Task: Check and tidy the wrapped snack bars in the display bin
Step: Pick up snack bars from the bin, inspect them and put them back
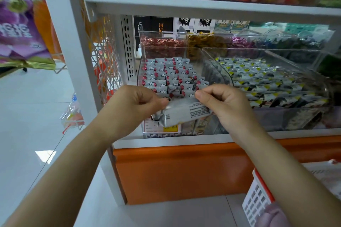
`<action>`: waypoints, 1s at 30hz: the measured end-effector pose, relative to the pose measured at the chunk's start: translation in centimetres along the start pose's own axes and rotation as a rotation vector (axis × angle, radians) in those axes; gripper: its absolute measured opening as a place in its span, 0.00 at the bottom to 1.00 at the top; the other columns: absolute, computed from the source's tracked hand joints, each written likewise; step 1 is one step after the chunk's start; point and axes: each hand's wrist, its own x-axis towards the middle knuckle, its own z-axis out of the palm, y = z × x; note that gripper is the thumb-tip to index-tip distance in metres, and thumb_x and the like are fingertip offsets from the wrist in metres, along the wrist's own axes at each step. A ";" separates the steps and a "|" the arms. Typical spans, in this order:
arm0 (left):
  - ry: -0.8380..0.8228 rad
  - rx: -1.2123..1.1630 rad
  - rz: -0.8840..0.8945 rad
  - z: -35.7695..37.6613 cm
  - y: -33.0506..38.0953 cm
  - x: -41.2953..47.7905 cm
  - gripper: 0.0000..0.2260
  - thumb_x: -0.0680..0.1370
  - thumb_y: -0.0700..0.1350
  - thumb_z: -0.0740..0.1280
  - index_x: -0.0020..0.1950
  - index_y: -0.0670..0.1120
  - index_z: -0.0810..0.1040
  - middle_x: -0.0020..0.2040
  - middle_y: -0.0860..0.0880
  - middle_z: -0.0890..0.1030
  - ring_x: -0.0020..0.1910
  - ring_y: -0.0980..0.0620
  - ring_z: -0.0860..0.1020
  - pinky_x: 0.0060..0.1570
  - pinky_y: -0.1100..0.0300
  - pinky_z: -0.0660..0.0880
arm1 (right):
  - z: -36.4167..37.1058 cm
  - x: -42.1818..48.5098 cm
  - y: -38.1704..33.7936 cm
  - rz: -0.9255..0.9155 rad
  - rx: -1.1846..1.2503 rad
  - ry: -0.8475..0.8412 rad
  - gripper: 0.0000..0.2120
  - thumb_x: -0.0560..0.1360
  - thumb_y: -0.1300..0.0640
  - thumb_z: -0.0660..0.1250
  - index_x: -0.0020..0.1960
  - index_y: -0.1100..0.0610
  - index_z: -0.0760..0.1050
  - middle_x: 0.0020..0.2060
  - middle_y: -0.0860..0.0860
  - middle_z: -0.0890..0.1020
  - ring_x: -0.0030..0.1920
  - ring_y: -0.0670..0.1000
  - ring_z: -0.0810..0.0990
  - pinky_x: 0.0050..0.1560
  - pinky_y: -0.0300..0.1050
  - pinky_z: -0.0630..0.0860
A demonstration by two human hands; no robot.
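I hold one silver wrapped snack bar level in front of the clear display bin, its printed back facing me. My left hand pinches its left end and my right hand pinches its right end. Behind it, the bin holds several rows of silver bars with red spots, stacked in neat tiers. The front row is partly hidden by my hands.
A second clear bin of silver, black and yellow packets stands to the right. Bins of red and yellow sweets sit behind. A yellow price tag is below the bar. A white shelf hangs overhead, and a white basket is at lower right.
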 end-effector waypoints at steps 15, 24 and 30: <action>0.098 -0.059 -0.026 0.7 -0.1 0.2 0.06 0.75 0.47 0.66 0.47 0.59 0.77 0.44 0.55 0.81 0.44 0.63 0.78 0.39 0.73 0.75 | -0.1 0.0 -0.3 0.216 0.209 -0.022 0.06 0.71 0.56 0.68 0.39 0.58 0.81 0.32 0.51 0.84 0.33 0.50 0.84 0.30 0.39 0.79; 0.090 -0.100 -0.047 1.0 0.0 0.2 0.08 0.76 0.43 0.66 0.46 0.58 0.78 0.44 0.56 0.81 0.43 0.63 0.78 0.37 0.77 0.72 | -0.8 0.5 -0.1 0.538 0.537 -0.103 0.09 0.61 0.57 0.70 0.37 0.62 0.80 0.34 0.55 0.85 0.33 0.51 0.84 0.28 0.43 0.81; 0.170 -0.065 -0.092 1.3 -0.3 0.3 0.06 0.77 0.46 0.64 0.49 0.51 0.80 0.42 0.54 0.82 0.39 0.61 0.80 0.35 0.72 0.75 | -0.4 0.3 0.6 0.426 0.536 -0.104 0.14 0.66 0.50 0.68 0.43 0.60 0.82 0.39 0.57 0.84 0.39 0.52 0.83 0.35 0.41 0.81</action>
